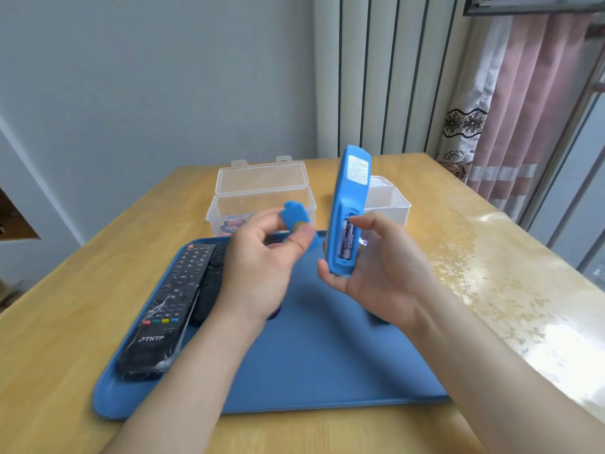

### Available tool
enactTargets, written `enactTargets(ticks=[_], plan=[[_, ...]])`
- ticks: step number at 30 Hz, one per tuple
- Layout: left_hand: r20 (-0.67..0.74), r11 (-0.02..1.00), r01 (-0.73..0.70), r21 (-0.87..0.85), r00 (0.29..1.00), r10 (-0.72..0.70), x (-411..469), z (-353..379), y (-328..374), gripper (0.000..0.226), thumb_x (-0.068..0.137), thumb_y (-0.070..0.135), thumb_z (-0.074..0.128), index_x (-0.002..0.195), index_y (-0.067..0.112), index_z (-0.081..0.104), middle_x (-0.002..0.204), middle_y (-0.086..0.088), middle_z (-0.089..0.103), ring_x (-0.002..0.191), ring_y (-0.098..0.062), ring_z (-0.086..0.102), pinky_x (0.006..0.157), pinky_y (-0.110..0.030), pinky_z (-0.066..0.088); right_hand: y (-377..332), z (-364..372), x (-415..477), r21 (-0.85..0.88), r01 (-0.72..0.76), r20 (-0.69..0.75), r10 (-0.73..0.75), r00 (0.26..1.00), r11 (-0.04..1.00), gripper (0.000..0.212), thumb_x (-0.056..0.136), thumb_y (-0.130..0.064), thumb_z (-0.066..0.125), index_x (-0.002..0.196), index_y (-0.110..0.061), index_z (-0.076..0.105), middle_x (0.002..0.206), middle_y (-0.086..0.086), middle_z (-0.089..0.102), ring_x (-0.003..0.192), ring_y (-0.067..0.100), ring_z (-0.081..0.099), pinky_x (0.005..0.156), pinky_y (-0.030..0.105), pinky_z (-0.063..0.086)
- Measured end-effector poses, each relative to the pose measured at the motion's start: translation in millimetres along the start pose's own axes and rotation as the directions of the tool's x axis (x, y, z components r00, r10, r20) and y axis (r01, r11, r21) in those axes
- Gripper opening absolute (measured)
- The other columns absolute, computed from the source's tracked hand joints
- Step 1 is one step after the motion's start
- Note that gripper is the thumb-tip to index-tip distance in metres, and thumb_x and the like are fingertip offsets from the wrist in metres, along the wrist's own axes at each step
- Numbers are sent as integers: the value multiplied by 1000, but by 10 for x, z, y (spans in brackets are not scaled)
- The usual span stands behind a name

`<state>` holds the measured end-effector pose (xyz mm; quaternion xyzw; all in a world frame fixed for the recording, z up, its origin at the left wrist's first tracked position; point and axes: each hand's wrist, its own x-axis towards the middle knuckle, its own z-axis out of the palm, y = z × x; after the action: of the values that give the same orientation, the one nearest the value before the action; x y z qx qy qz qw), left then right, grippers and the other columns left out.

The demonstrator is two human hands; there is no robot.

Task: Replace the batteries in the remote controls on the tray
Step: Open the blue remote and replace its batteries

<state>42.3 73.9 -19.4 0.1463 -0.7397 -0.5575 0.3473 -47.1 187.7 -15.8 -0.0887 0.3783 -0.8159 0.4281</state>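
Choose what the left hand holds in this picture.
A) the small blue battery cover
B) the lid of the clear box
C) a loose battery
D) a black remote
A: the left hand pinches the blue battery cover, and the blue remote in the right hand shows its batteries uncovered.

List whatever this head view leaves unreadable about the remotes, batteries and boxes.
Second black remote: head view, mostly behind the left hand.
Compartment batteries in the blue remote: head view, too small to read polarity.
Boxed batteries in the clear box: head view, blurred, partly behind the left hand; count unclear.
White box contents: head view, hidden by its wall and the blue remote.
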Motion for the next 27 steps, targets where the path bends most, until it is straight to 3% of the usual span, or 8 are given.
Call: enactTargets(ticks=[5, 10, 13, 16, 18, 20, 23, 27], plan=[[346, 991, 106, 86, 929, -129, -10, -211, 201, 8, 84, 6, 69, 86, 14, 69, 67, -6, 72, 56, -15, 64, 54, -19, 49, -63, -40, 39, -143, 114, -118, -131, 984, 983, 18, 97, -13, 46, 105, -5, 60, 81, 12, 68, 69, 21, 69, 52, 29, 53], [679, 899, 50, 436, 638, -364, -65, -221, 161, 10, 89, 20, 67, 94, 18, 75, 75, 1, 73, 65, -8, 62, 63, -18, 48, -92, -69, 45, -194, 128, -117, -153, 981, 973, 23, 98, -16, 40, 103, -9, 61, 81, 10, 72, 70, 19, 66, 45, 23, 47], [556, 860, -61, 506, 786, -271, -54, -147, 67, 12, 89, 29, 66, 86, 23, 76, 76, 8, 73, 60, -5, 60, 61, -21, 48, -75, -45, 42, -221, 127, -120, -156, 980, 967, 26, 99, -22, 39, 102, -10, 62, 81, 12, 71, 69, 20, 64, 45, 23, 47], [223, 911, -191, 365, 968, 114, -40, -75, 20, 9, 85, 23, 67, 81, 29, 73, 72, 11, 70, 61, -7, 58, 62, -24, 48, -53, -25, 43, -332, 137, -109, -182, 977, 933, 29, 100, -28, 42, 100, -10, 65, 76, 10, 71, 67, 21, 64, 47, 26, 47], [96, 819, -375, 434, 923, 372, -60, -13, 32, 12, 80, 15, 68, 82, 27, 70, 69, 19, 61, 62, -4, 51, 62, -17, 41, -14, -21, 35, -446, 150, -74, -203, 976, 882, 32, 101, -32, 41, 101, -12, 66, 76, 8, 70, 68, 19, 64, 50, 29, 50], [139, 674, -499, 545, 846, 515, -95, 53, 24, 12, 76, 11, 68, 86, 18, 66, 76, 21, 55, 70, -3, 44, 68, -18, 38, 41, -11, 34, -543, 188, -9, -229, 973, 819, 34, 101, -35, 41, 105, -14, 68, 89, 11, 70, 77, 18, 65, 59, 37, 58], [199, 616, -533, 581, 826, 527, -113, 93, -10, 20, 74, 10, 70, 90, 14, 59, 85, 6, 59, 81, -17, 49, 73, -30, 42, 113, 15, 35, -575, 229, 49, -246, 968, 785, 37, 101, -38, 39, 109, -17, 68, 108, 13, 68, 100, 24, 66, 81, 52, 59], [161, 625, -501, 599, 840, 519, -127, 106, -23, 29, 72, 9, 72, 95, 16, 55, 88, 5, 61, 83, -19, 52, 72, -36, 47, 161, 32, 37, -598, 242, 59, -259, 964, 764, 40, 96, -48, 39, 116, -25, 65, 110, 11, 69, 110, 28, 64, 85, 58, 56]])
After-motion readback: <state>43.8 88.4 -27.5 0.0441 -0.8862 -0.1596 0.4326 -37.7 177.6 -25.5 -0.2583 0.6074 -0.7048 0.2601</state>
